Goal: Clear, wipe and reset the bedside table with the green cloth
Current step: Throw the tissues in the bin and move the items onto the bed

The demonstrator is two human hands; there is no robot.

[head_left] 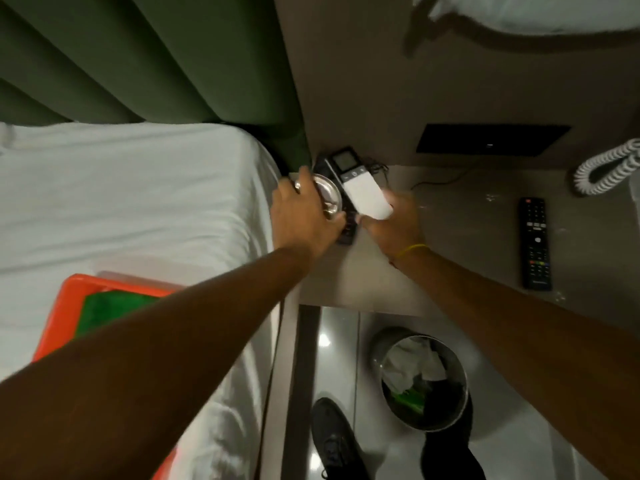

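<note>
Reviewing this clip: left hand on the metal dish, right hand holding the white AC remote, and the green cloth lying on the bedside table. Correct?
Not quite. The head view shows the green cloth in the orange tray on the bed, not on the bedside table. The left hand on the metal dish and right hand holding the white AC remote are right.

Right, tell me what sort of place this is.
Probably a hotel bedroom, at the bedside. A bed with white sheets meets a green padded headboard; the bedside table carries a TV remote, and a coiled phone cord hangs at its far right.
</note>
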